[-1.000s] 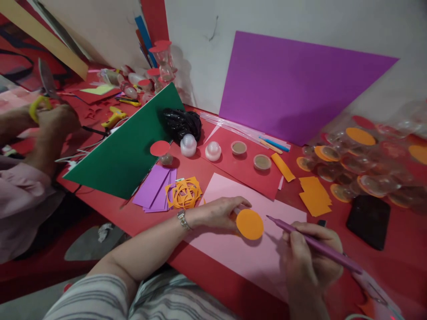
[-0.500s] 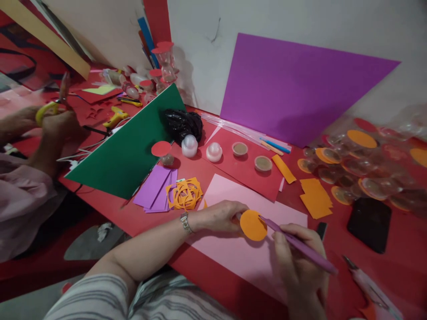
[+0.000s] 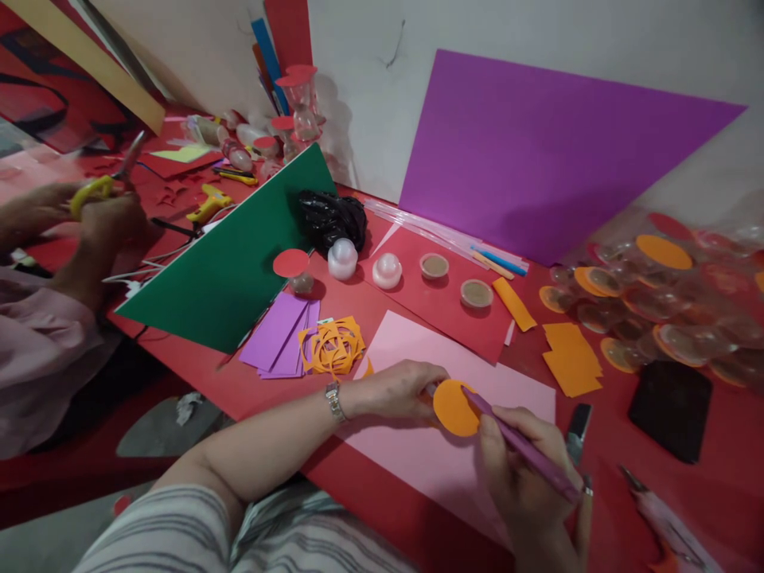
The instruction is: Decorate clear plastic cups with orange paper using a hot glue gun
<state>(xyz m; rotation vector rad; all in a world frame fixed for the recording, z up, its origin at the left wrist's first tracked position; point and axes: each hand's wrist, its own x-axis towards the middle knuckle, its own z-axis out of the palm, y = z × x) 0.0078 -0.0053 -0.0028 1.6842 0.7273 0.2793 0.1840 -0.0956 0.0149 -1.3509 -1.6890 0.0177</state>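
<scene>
1. Orange disc (image 3: pixel 454 408): just below and right of the frame's centre, above the pink sheet (image 3: pixel 406 342).
2. Left hand (image 3: pixel 406 388): closed, gripping the disc from its left side (a pale bit shows by the fingers; what lies under the disc is hidden).
3. Right hand (image 3: pixel 528 477): closed on the purple pen (image 3: pixel 512 435), tip at the disc's upper-right rim.
4. Handling, judged: disc light, thin, probably bendable; best held by its edge. Pen stiff, light, perhaps slippery; best pinched near the tip.
</scene>
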